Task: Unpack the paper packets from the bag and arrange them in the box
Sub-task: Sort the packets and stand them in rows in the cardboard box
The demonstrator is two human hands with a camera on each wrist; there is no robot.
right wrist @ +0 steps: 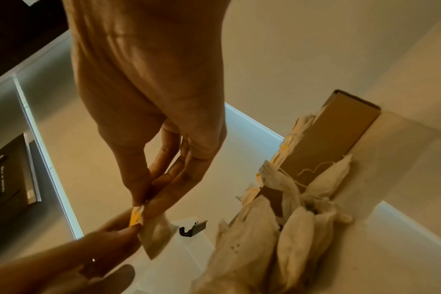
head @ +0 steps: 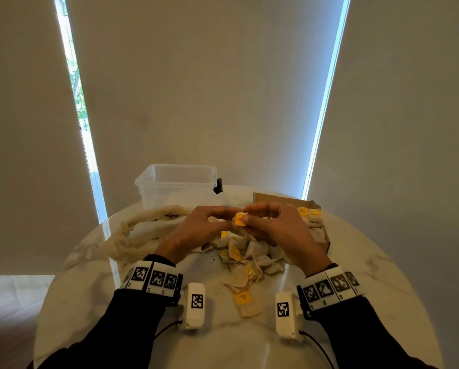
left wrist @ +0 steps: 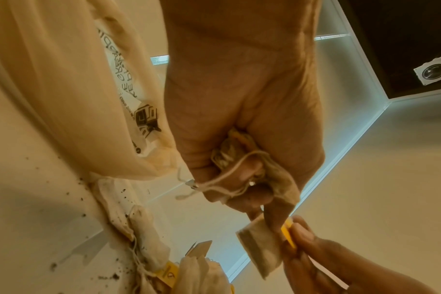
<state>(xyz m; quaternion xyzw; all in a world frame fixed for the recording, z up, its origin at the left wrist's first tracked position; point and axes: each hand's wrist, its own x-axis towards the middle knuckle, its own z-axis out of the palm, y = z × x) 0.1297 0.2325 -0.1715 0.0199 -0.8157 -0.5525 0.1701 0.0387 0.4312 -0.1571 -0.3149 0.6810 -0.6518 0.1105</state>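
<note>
Both hands meet above a loose pile of paper packets [head: 249,258] on the round table [head: 356,275]. My right hand [head: 249,216] pinches the yellow tag [right wrist: 136,216] of one packet [right wrist: 155,235] between thumb and fingers. My left hand [head: 230,219] pinches the same tag from the other side and clutches a crumpled packet with string [left wrist: 235,157] in its palm. The held packet [left wrist: 262,246] hangs below the fingers. The cream bag [head: 143,230] lies slumped on the left. A cardboard box [head: 320,230] on the right holds several packets [head: 309,213].
A clear plastic tub [head: 179,186] with a black clip stands at the table's back. Dark crumbs [left wrist: 71,201] are scattered on the marble near the pile. One packet with a yellow tag [head: 245,302] lies alone near the front. The table edge curves close on both sides.
</note>
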